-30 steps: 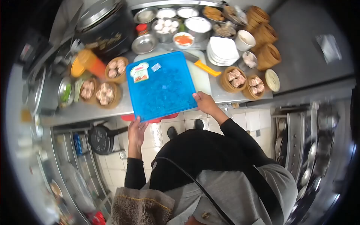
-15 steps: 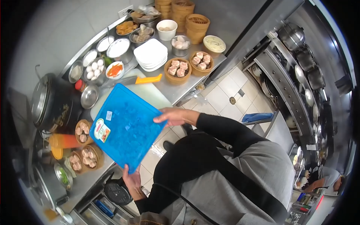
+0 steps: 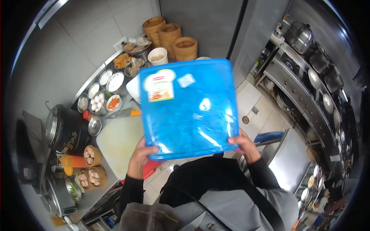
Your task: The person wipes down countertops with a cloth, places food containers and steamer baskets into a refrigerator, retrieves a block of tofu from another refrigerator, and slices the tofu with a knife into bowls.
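Both hands hold up a square blue plastic lid or tray [image 3: 189,119] with paper labels near its top left. My left hand [image 3: 140,154] grips its lower left corner, thumb on top. At the lower right edge, my right hand [image 3: 244,145] pinches it the same way. Left of it a pale cutting board [image 3: 120,142] lies on the counter. A knife with a yellow handle [image 3: 135,112] lies at the board's top, partly hidden by the blue piece. White square plates [image 3: 133,89] are mostly covered by it too.
Bamboo steamers [image 3: 185,49] stand at the back. Dumpling baskets [image 3: 92,156] and an orange bottle [image 3: 73,161] are at the counter's left, near a black cooker [image 3: 67,129]. Bowls, one with eggs [image 3: 98,102], line the wall. A steel worktop [image 3: 291,163] is at the right.
The view has turned to the right. My hands have lifted the blue piece off to the right of the board, closer to the camera, and it now covers the plates and right-hand dumpling baskets.
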